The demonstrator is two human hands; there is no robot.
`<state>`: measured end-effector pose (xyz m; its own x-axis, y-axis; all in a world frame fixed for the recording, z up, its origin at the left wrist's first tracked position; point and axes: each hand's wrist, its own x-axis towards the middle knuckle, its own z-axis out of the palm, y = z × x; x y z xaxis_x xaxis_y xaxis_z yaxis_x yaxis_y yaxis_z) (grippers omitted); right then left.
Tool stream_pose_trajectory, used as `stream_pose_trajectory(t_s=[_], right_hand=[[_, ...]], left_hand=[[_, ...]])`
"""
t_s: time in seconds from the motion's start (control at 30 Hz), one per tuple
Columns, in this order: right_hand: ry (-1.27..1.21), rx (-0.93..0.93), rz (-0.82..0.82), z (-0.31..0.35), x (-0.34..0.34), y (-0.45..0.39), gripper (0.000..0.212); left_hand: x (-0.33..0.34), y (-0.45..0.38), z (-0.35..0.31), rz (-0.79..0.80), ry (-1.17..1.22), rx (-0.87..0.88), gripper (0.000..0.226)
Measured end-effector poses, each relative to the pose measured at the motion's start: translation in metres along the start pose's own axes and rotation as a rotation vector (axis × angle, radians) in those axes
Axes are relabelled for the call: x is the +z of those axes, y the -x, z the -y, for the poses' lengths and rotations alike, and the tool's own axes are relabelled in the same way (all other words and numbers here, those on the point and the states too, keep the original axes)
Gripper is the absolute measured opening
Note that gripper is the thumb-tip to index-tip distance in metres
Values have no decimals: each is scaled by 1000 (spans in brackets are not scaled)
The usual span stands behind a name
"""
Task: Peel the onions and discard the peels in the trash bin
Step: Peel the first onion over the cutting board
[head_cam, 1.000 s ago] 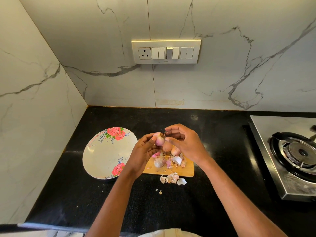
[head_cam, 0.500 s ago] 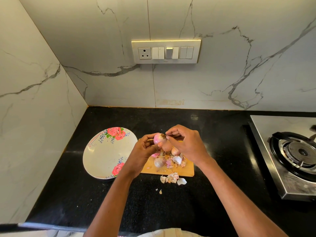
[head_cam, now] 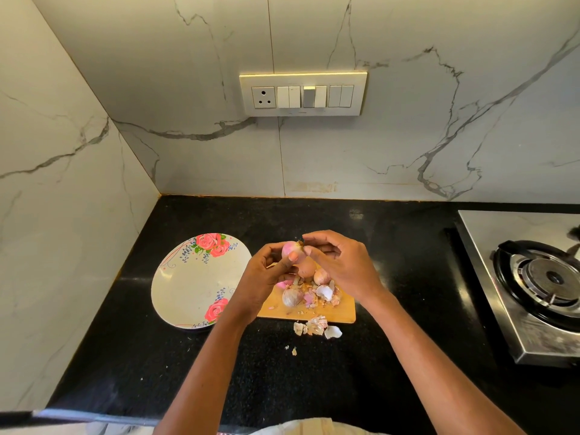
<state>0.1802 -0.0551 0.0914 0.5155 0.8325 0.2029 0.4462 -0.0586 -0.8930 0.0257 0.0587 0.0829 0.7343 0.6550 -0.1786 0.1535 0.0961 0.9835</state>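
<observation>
the left hand (head_cam: 266,277) is gripping a mostly peeled onion (head_cam: 291,250) above the cutting board (head_cam: 345,312); the right hand (head_cam: 340,265) is pinching its tip. unpeeled onions (head_cam: 293,296) are waiting, peels (head_cam: 317,325) are lying near, no bin is showing.

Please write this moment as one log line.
left hand: holds onion | right hand: pinches its tip | peels: on counter

A pink onion (head_cam: 290,250), a cream plate (head_cam: 188,287) with red roses, a black counter (head_cam: 392,246), grey-veined white marble walls (head_cam: 408,136).
</observation>
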Motion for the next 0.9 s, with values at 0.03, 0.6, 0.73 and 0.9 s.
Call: stream_pose_trajectory(t_s=[0.03,0.6,0.73,0.9], right_hand=[[12,-22,6,1,0,0,25],[176,-73,-79,-5,2,-3,14],[234,-12,-20,-10,1,-3,17],[300,97,132,-15,-1,1,27]], left_hand=[[1,0,1,-4,-4,6,49],[2,-1,2,-27,-44,5,47],[1,-2,3,-76,-81,-3,54],[1,-1,0,-146,-97,36,56]])
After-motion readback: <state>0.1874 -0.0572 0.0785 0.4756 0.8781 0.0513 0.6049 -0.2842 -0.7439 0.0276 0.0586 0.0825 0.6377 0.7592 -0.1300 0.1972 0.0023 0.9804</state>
